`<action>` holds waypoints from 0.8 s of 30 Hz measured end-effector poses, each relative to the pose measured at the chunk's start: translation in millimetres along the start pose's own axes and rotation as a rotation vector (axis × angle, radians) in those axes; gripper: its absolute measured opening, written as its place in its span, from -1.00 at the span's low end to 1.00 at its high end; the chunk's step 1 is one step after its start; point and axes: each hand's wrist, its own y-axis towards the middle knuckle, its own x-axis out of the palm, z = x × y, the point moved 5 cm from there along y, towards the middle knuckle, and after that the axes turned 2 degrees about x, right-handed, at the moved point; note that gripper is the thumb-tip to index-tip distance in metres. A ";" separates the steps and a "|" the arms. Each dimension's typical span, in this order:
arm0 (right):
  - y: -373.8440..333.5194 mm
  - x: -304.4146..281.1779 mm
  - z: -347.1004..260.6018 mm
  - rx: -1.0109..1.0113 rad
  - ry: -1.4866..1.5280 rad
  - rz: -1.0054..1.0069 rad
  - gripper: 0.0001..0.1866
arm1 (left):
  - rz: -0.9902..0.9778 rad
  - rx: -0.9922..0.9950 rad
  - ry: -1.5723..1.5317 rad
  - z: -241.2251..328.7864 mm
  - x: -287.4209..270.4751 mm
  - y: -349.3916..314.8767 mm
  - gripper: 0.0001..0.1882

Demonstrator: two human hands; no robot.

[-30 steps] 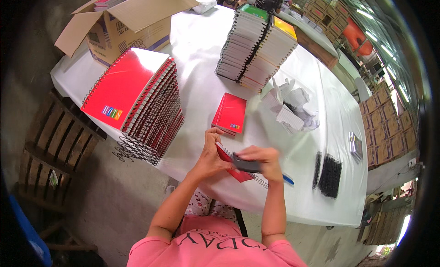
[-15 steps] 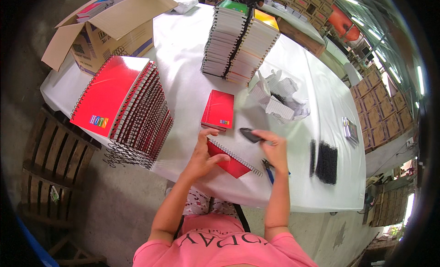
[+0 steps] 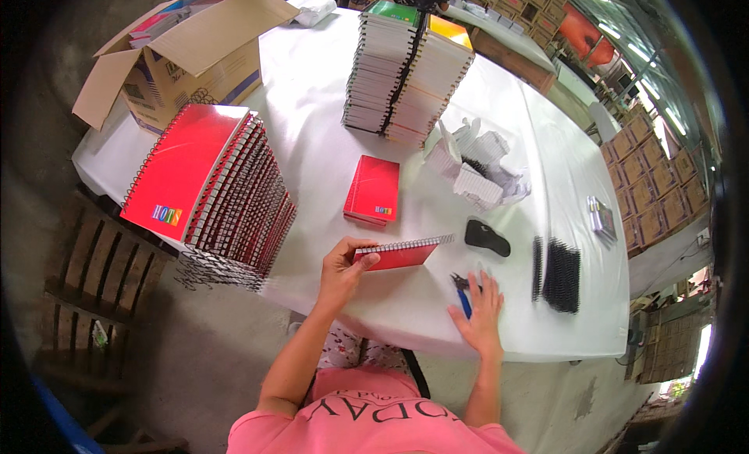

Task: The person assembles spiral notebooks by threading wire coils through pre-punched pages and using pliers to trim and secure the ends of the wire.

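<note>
My left hand (image 3: 345, 271) grips a small red spiral notebook (image 3: 398, 256) by its left end, thumb on the cover. Its wire coil runs along the upper edge and sticks out past the right end. Fingers spread, my right hand (image 3: 481, 313) reaches over the blue-handled pliers (image 3: 462, 296), partly covering them; whether it touches them I cannot tell. Just beyond it a black hand tool (image 3: 488, 237), rounded at both ends, rests on the white table. A short stack of small red notebooks (image 3: 373, 190) lies past my left hand.
A tall pile of large red spiral notebooks (image 3: 191, 169) stands at the left, before an open cardboard box (image 3: 195, 72). Farther back are stacked bound books (image 3: 381, 79) and crumpled paper (image 3: 480, 169). Black coils (image 3: 562, 276) lie on the white table (image 3: 390, 325) at the right.
My right hand has put the black tool down on the table and moved nearer me, opening over the pliers. The notebook in my left hand has swung to lie more level.
</note>
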 end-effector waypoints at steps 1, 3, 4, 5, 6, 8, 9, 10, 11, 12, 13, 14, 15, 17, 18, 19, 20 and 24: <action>-4.5 -1.0 2.1 0.001 -0.004 -0.018 -0.35 | -0.003 0.049 -0.011 0.2 -2.3 0.1 -0.76; -15.9 -1.5 8.0 0.004 -0.021 -0.064 -0.41 | -0.008 0.138 -0.041 -1.4 -3.9 -1.1 -0.75; -18.8 0.4 6.9 -0.003 -0.012 -0.026 -0.43 | 0.017 0.127 -0.012 -1.5 -3.6 -1.8 -0.74; -19.4 3.4 4.8 -0.010 -0.002 0.011 -0.45 | 0.043 0.115 0.017 -0.5 -3.1 0.0 -0.73; -17.7 2.0 3.3 -0.015 0.000 0.059 -0.47 | 0.061 0.110 0.039 3.8 2.2 4.3 -0.72; -18.0 -3.2 -2.3 0.011 0.145 0.172 -0.51 | 0.102 0.142 0.053 3.6 3.9 2.8 -0.72; -17.4 -3.5 -2.0 0.050 0.302 0.229 -0.51 | 0.125 0.128 0.049 -0.3 2.9 1.7 -0.72; -16.8 -4.8 -4.0 0.088 0.460 0.286 -0.51 | 0.147 0.114 0.045 -3.3 2.7 0.7 -0.73; -17.3 -8.0 -11.8 0.083 0.517 0.318 -0.51 | 0.147 0.128 0.004 -4.3 4.4 -0.1 -0.74; -17.6 -16.0 -26.4 0.081 0.576 0.349 -0.51 | 0.147 0.139 -0.034 -2.3 6.7 -0.9 -0.75; -17.2 -24.7 -41.1 0.076 0.640 0.379 -0.51 | 0.148 0.154 -0.068 -0.5 7.5 -1.8 -0.76; -15.1 -34.3 -60.3 0.008 0.611 0.349 -0.52 | 0.161 0.182 -0.004 1.0 5.7 -3.0 -0.77; -12.5 -45.8 -79.5 -0.059 0.579 0.319 -0.52 | 0.172 0.209 0.059 1.9 3.0 -4.0 -0.77; -7.8 -60.4 -105.9 -0.151 0.512 0.272 -0.54 | 0.191 0.282 0.127 5.6 3.5 -6.2 -0.77; -5.2 -64.1 -115.1 -0.182 0.480 0.253 -0.55 | 0.204 0.330 0.133 8.6 4.6 -7.9 -0.75; -3.6 -67.1 -122.5 -0.213 0.447 0.233 -0.56 | 0.218 0.379 0.139 12.6 5.5 -9.5 -0.72; -2.6 -69.6 -127.4 -0.222 0.441 0.219 -0.55 | 0.221 0.481 0.251 21.2 8.3 -12.3 -0.70; -0.7 -76.6 -140.4 -0.254 0.415 0.159 -0.53 | 0.211 0.790 0.524 44.0 18.4 -23.4 -0.64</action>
